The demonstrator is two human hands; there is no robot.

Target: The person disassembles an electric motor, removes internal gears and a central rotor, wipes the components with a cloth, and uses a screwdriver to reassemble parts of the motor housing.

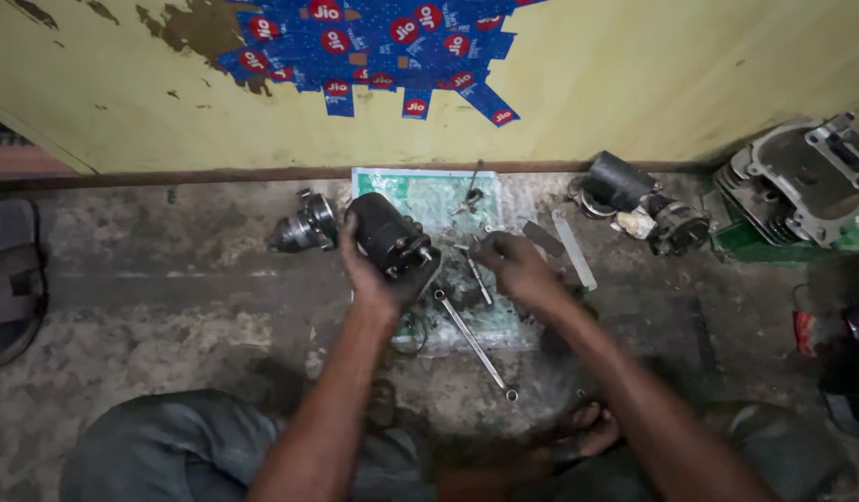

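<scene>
Stripping down a small motor on the concrete floor (169, 279), at the fastener-removal stage by the look of it. Left hand (373, 274) wrapped tight round the black cylindrical motor housing (385, 234), tilted, held just above the green patterned sheet (420, 200). Right hand (515, 265) pinched shut on a thin tool (478, 279), probably a screwdriver, tip aimed at the housing's end cap; too dim to be sure of the tip. 1 long spanner (473, 342) lying below, between both forearms. Detached metal end piece (304, 226) just beside the housing, to the left. 2nd motor (634, 200) and finned engine cylinder (801, 181) well apart on the right. Next: steady housing, tool seated square in the fastener before turning.
</scene>
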